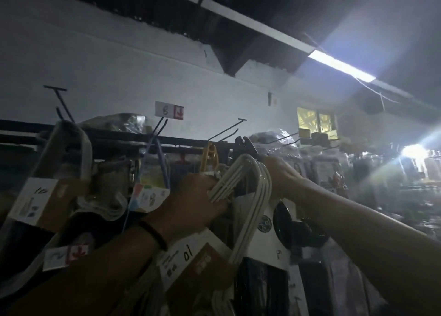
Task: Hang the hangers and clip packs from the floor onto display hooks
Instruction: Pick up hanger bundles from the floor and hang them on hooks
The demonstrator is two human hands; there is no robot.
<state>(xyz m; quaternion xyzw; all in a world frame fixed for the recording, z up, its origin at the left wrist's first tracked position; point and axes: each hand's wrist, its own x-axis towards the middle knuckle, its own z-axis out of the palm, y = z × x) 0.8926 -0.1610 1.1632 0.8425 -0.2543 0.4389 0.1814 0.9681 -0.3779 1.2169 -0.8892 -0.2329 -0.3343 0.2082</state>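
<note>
Dim shot, camera tilted up at the rack.

- Left hand (193, 196): fingers curled round the left side of the white hangers (248, 175), clamped on the bunched hook ends. Black wristband (155, 234) on that wrist.
- Right hand (281, 172): on the upper right side of the same bundle, closed around it. Fingertips are hidden behind the hooks.
- The hangers are one pack, held up between both hands in front of the rack and tilted left. The cardboard label (191, 261), with "10" handwritten on it, sits below the left wrist.
- The top of the bundle is just under the black rail (181, 140) and near a bare display hook (226, 129) that sticks out up and to the right. I can't tell if the pack touches any hook.
- A second pack (45, 201) with the same kind of label, also marked "10", hangs at far left under another hook (60, 103).
- A price tag (169, 110) sits on a hook tip between those two hooks.
- A yellow hanger (210, 156) hangs off the rail just left of the held bundle.
- More bagged stock hangs along the rack to the right, too blurred to identify.
- White wall (119, 60) behind. A lit ceiling light (341, 65) at upper right is flaring.
</note>
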